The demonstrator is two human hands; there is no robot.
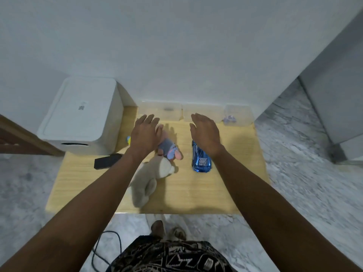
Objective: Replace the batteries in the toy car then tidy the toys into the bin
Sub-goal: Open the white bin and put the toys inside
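Note:
A shiny blue toy car [201, 160] lies on the light wooden table [196, 193], its front end hidden under my right hand [205, 132], which hovers flat with straight fingers and holds nothing. My left hand [145, 132] hovers the same way, empty, over a small grey and pink plush toy [170, 151]. A larger beige plush toy [150, 181] lies in front of it. Clear plastic bins [160, 110] stand along the table's far edge by the wall; the right one [238, 114] holds small purple items.
A white boxy appliance [82, 116] fills the table's back left corner. A black flat object [107, 160] lies in front of it, and a small yellow and blue thing [128, 139] peeks out beside my left hand. Marble floor surrounds the table; a black cable [98, 250] lies at lower left.

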